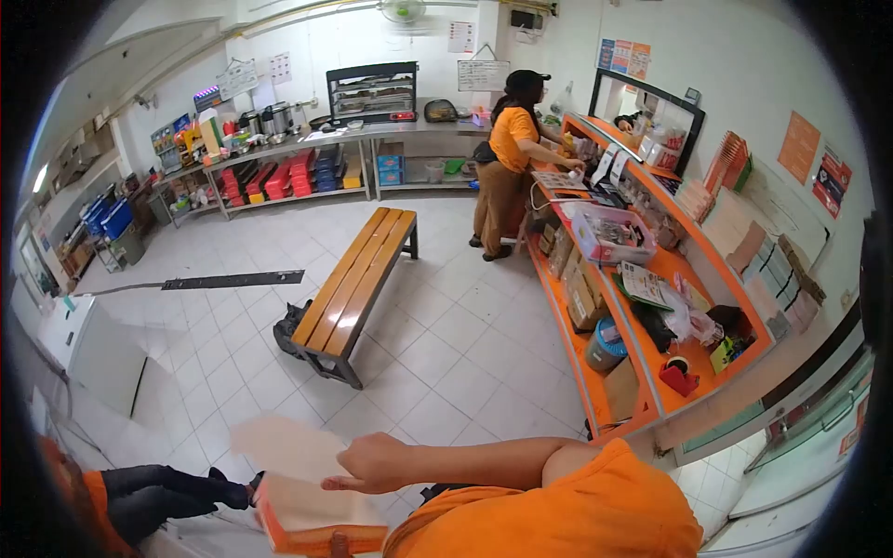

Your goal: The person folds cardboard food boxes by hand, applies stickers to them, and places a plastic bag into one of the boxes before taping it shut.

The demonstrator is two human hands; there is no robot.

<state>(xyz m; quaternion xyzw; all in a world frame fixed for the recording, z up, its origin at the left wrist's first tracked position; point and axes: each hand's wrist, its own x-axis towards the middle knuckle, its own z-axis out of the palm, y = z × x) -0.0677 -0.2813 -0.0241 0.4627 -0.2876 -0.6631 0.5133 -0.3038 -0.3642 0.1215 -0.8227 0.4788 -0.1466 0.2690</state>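
Observation:
At the bottom, my right hand point(377, 463) reaches across to the left with its fingers curled and thumb pointing down. Its fingertips pinch the edge of a pale, motion-blurred sheet point(288, 448). Just below is an orange stack with a pale top point(321, 502), like a pile of folded cartons. My left hand point(340, 545) grips the orange front side of this stack from below; only a few fingers show and the rest is cut off by the frame.
A slatted wooden bench point(358, 279) stands ahead on the tiled floor. To the right runs an orange counter point(693, 349) with a plastic bin point(612, 234), where a person point(516, 139) works. Another person's legs point(167, 488) stretch out at lower left. Steel tables point(279, 147) line the back.

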